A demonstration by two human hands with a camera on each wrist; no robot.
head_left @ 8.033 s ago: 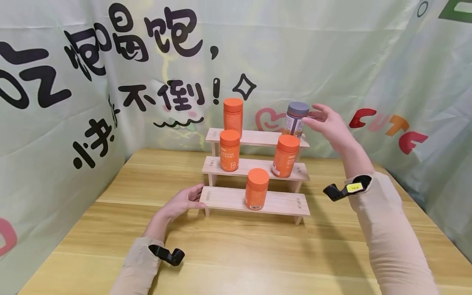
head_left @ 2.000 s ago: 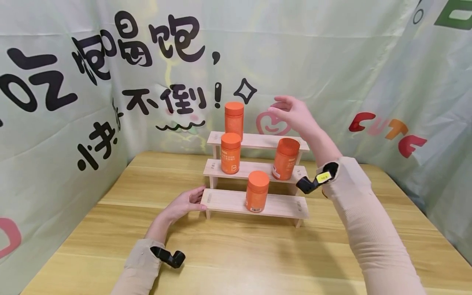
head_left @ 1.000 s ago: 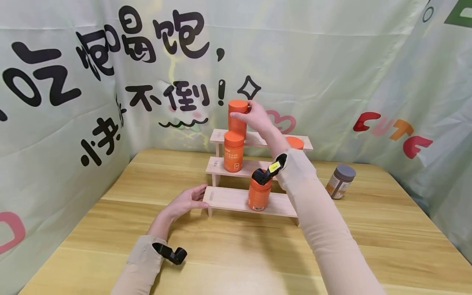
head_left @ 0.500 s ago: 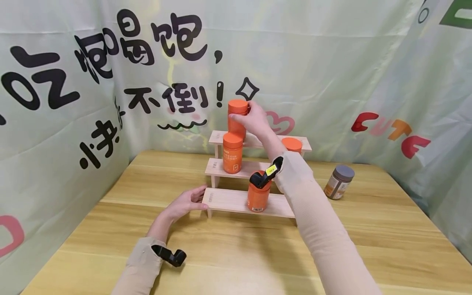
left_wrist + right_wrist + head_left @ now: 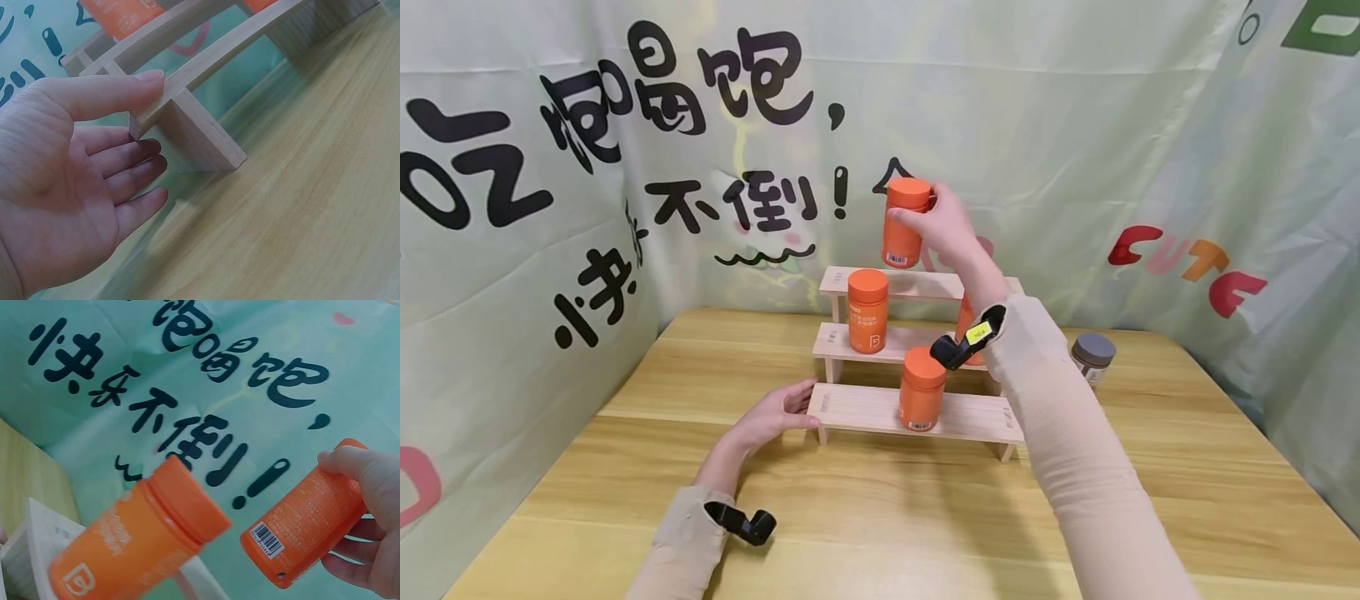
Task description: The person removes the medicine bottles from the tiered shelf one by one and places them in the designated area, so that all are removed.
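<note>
My right hand [image 5: 947, 223] grips an orange lidded jar [image 5: 902, 242] round its side and holds it in the air above the top tier of the three-tier wooden shelf [image 5: 857, 400]. In the right wrist view the jar's barcode side faces the camera. At the left end of the lowest tier is my left hand [image 5: 777, 413]. Its thumb [image 5: 119, 97] lies on the board, with the index finger against the edge below and the other fingers loosely extended. One orange jar [image 5: 867, 312] stands on the middle tier's left, another [image 5: 964, 321] on its right, partly behind my forearm. A third [image 5: 922, 392] stands on the lowest tier.
A jar with a grey-purple lid [image 5: 1093, 350] stands on the wooden table [image 5: 850, 517] right of the shelf, partly covered by my right sleeve. Behind the table hangs a pale printed cloth [image 5: 1037, 125].
The grey-lidded jar has gone from the top tier to the table on the right. My right hand has since lifted the top-left orange jar up and slightly right. My left hand stays put.
</note>
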